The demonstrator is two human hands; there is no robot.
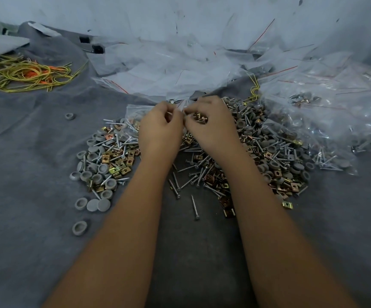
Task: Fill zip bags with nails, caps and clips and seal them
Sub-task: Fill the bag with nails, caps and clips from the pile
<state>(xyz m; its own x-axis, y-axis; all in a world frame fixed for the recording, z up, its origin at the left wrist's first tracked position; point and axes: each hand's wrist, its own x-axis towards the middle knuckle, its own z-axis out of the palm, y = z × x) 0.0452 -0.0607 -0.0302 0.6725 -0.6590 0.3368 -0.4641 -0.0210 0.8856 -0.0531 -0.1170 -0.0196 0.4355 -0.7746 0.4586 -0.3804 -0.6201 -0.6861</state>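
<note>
Right, step: both hands met over the pile, working a zip bag.
Left hand: pinched the bag's edge.
Right hand: clenched on clips, fingertips at the bag.
Advice: hold the mouth wide, tip clips in, then press the seal.
Stock: nails and caps lay beneath.

Grey caps lie mixed with silvery nails and brass-gold clips on a plain dark grey cloth. Beyond the right grip, clear zip bags carry thin red seal lines. Far left of the left grip, cords are yellow-green with orange.
</note>
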